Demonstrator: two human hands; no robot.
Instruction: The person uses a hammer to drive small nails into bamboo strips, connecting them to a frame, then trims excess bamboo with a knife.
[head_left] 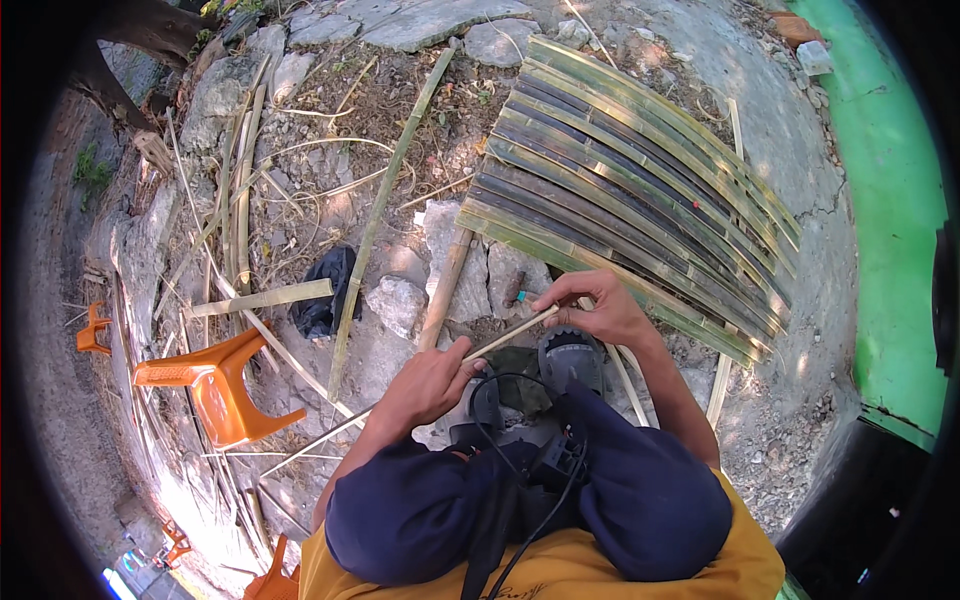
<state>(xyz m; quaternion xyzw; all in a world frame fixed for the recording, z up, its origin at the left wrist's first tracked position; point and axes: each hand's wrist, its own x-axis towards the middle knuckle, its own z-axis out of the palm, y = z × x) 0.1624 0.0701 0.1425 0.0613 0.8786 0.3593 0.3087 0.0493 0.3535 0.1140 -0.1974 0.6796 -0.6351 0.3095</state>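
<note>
A thin, pale bamboo strip [507,335] slants across in front of my knees, its long tail running down to the lower left past my forearm. My left hand [432,385] is closed around it partway along. At its upper right end, the bent fingers of my right hand [603,308] pinch close to the tip. Just beyond those fingertips lies a small dark thing with a teal end [521,296], too small to name. Below the strip, my sandalled feet [571,360] rest on the ground. A rounded wooden pole [446,290] lies ahead of my left hand.
A panel of split bamboo slats [620,200] spreads at the far right. Loose bamboo strips [395,200] and broken stone slabs [398,303] litter the ground. To the left are an orange plastic stool [225,395] and a black plastic bag [328,290]. A green surface [890,200] borders the right.
</note>
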